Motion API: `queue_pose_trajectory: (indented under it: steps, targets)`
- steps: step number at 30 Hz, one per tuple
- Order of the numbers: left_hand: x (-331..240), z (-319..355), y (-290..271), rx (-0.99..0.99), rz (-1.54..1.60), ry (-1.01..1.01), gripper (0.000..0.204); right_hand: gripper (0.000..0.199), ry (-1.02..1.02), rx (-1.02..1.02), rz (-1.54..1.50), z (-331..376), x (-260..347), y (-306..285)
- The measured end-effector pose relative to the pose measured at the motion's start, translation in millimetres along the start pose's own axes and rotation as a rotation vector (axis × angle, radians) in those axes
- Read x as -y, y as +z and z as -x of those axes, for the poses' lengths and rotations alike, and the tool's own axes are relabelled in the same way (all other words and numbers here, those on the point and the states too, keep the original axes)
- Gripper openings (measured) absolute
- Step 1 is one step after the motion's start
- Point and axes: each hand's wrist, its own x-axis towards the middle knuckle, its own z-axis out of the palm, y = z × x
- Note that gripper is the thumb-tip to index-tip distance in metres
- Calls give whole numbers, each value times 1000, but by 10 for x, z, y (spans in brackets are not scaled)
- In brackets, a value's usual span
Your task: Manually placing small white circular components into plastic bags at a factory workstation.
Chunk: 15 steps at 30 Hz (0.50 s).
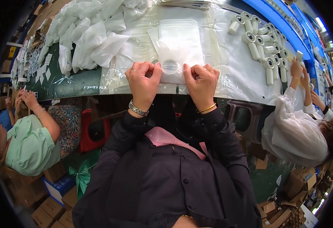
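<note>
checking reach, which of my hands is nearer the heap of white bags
Left. Your left hand is just right of the heap of white bags, toward your body; your right hand is farther right, across the translucent bag between them.

Bag (189,54) white — chair (84,133) red — shirt (33,152) mint-green

Bright light falls on the table (81,86), with glare on its clear plastic sheet (114,84). The hands (144,83) (202,83) look sharp. Strip lights (319,22) glow at right; fisheye distortion bends the black-rimmed edges.
</note>
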Motion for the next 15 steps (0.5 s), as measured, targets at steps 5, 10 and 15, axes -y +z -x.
queue_pose_trajectory:
  steps: [5, 10, 15]
  targets:
    - [-25, -1, -1, 4, -24, 18, 27, 25, -62, -30, 48, 24, -21, -6]
    - [-77, -24, -22, -3, 78, -17, 24, 15, 18, -76, -77, 21, 16, -43]
    - [-391, 16, -74, -58, -211, 343, 46, 17, 59, -224, -178, 84, -5, -5]
